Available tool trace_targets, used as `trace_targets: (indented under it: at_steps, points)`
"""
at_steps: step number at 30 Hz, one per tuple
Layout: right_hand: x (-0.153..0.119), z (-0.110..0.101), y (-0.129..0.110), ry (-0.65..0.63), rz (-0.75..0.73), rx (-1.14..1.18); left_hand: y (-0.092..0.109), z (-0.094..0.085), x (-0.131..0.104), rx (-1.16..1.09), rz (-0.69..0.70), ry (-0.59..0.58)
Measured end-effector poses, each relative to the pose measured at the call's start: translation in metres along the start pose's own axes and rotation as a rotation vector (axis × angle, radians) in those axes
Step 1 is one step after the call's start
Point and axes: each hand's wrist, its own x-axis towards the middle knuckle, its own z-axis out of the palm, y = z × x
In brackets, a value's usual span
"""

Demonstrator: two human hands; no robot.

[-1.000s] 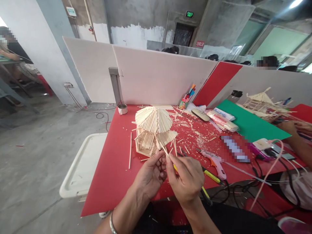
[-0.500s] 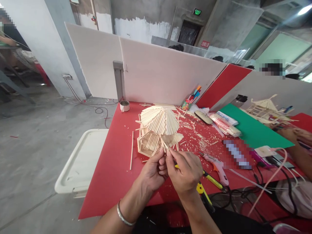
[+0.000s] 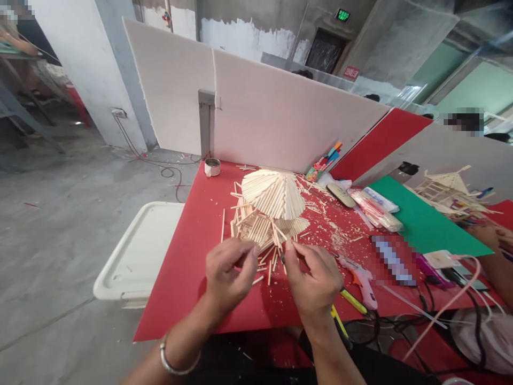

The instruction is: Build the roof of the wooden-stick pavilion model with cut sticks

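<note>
A model pavilion of thin wooden sticks, with a ribbed stick roof (image 3: 276,195), stands on the red tabletop (image 3: 180,272). My left hand (image 3: 230,272) is in front of the model's lower left, thumb and forefinger pinched together. My right hand (image 3: 315,280) is at the lower right, also pinched; a small dark bit shows by its fingertips. Whatever either pinch holds is too small or hidden to name. Loose sticks (image 3: 269,272) lie between the hands. Right of my right hand is a pink glue gun (image 3: 363,280), with a yellow-handled tool (image 3: 353,302) below it.
A small tin (image 3: 212,167) sits at the back left, a pen holder (image 3: 315,172) at the back. Bagged sticks (image 3: 374,209), a phone (image 3: 393,260) and cables lie to the right. A white lidded bin (image 3: 140,251) stands left. Another person's hand (image 3: 487,238) is at far right.
My hands have come apart from their shared pinch by the model's front; the left moved left, uncovering loose sticks. The whole view has shifted slightly.
</note>
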Motion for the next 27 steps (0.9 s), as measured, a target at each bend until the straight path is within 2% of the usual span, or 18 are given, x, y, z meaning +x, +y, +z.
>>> trace_targets:
  at_steps: [2, 5, 8, 10, 17, 22, 27]
  points:
    - [0.000, 0.000, 0.001, 0.002, 0.031, 0.020, -0.004, -0.014, 0.020, 0.139, 0.180, -0.047]
    - [0.001, 0.000, 0.002, -0.003, 0.040, 0.014, -0.013, -0.022, 0.047, 0.292, 0.434, -0.138]
    - [0.002, -0.001, 0.001, -0.014, 0.043, -0.003, -0.020, -0.021, 0.058, 0.310, 0.554, -0.281]
    - [0.002, -0.002, 0.001, -0.022, 0.048, -0.002, -0.022, -0.018, 0.061, 0.280, 0.584, -0.353]
    - [0.002, -0.004, 0.001, -0.010, -0.037, -0.023, -0.035, -0.008, 0.063, 0.207, 0.653, -0.437]
    - [0.001, -0.003, 0.000, -0.023, -0.106, -0.088, -0.040, 0.000, 0.062, 0.112, 0.521, -0.411]
    - [0.001, -0.003, -0.002, -0.026, -0.123, -0.102, -0.041, 0.003, 0.062, 0.180, 0.583, -0.400]
